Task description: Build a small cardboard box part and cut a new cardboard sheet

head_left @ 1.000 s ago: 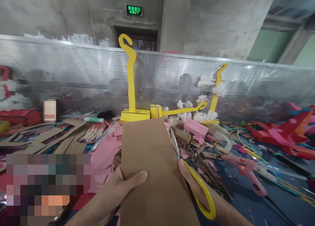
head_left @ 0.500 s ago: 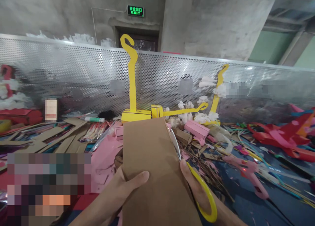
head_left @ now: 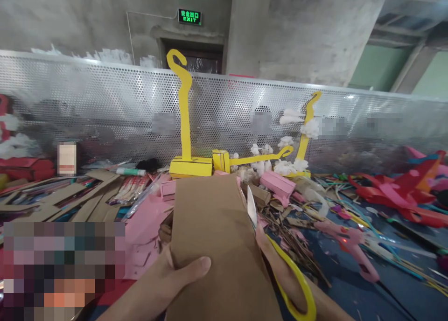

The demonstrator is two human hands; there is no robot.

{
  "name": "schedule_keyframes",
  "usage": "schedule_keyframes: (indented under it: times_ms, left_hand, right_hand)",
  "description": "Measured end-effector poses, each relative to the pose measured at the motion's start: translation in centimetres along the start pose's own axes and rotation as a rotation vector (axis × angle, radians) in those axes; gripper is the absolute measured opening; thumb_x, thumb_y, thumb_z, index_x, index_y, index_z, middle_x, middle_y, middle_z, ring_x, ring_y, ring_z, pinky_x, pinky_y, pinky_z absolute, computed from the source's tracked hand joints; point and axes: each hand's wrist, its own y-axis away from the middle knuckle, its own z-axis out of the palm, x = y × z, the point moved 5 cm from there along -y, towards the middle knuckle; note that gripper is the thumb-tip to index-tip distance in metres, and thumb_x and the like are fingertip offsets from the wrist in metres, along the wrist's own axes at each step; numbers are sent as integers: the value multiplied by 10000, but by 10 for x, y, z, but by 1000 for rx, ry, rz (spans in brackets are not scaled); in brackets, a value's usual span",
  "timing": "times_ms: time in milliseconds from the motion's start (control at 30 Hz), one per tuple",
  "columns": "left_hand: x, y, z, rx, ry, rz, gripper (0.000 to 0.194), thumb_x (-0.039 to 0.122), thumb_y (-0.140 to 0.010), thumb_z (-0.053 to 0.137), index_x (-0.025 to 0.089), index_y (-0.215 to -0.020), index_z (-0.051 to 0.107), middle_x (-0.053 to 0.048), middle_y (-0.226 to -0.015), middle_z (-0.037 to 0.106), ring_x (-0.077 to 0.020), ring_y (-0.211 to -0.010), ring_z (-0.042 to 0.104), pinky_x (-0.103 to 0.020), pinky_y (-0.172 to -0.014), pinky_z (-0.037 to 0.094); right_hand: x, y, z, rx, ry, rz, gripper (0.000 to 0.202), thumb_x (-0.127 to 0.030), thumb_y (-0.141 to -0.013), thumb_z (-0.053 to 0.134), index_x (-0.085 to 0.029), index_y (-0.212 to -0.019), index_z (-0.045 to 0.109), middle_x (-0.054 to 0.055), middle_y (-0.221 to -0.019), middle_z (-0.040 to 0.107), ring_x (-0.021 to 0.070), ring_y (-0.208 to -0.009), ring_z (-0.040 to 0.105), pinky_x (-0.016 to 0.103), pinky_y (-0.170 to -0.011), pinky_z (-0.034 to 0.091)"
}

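Observation:
A flat brown cardboard piece [head_left: 217, 227] fills the lower middle of the view. My left hand [head_left: 178, 274] grips its left edge, with the thumb on top and the other fingers hidden beneath. Along the right edge my right hand [head_left: 280, 265] holds scissors with a yellow handle [head_left: 304, 288]. One pale blade [head_left: 251, 206] shows beside the cardboard; the other is hidden. Beyond the cardboard, a yellow hooked post [head_left: 185, 120] stands upright on a yellow box-like base [head_left: 192, 166].
Pink sheets [head_left: 145, 227] lie to the left, near cardboard strips [head_left: 98, 197]. A pink glue gun [head_left: 353, 244] with a lit red light, twigs [head_left: 304, 246] and a red paper shape [head_left: 395, 185] are on the right. A perforated metal panel [head_left: 224, 111] runs behind.
The visible scissor blade looks more upright, and the yellow handle has shifted lower and to the right. The cardboard's far edge sits slightly lower. My left hand keeps its grip.

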Motion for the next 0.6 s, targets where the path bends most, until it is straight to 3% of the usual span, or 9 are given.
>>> schedule_keyframes:
  times_ms: [67,133,400,600]
  left_hand:
    - [1,0,3,-31,-2,-9,715,423,-680,855,230,-1330,627,-131,-1252,717,-341,-1068,707,-476,-944,547]
    - [2,-1,5,-61,1,-6,731,427,-687,852,216,-1345,615,-142,-1258,712,-346,-1091,696,-498,-976,524]
    - [-4,-5,4,-76,-1,-4,804,415,-739,823,228,-1452,502,-151,-1260,710,-336,-1060,706,-467,-924,546]
    - [-4,-5,3,-74,-18,-4,765,389,-766,808,218,-1448,506,-147,-1275,703,-320,-1054,709,-415,-881,558]
  right_hand:
    - [-3,3,3,23,-49,21,707,-735,-802,601,-247,-1310,659,61,-1337,667,295,-1476,317,516,-1251,61]
    - [-2,5,5,40,-115,43,766,-760,-742,642,-252,-1316,658,50,-1337,669,309,-1467,333,497,-1256,67]
    - [15,4,17,-69,-348,158,901,-838,-705,591,-196,-1334,645,107,-1289,695,344,-1346,510,506,-1210,252]
    - [23,4,22,-82,-418,213,917,-851,-708,573,-166,-1311,662,122,-1172,750,362,-1267,583,511,-1150,364]
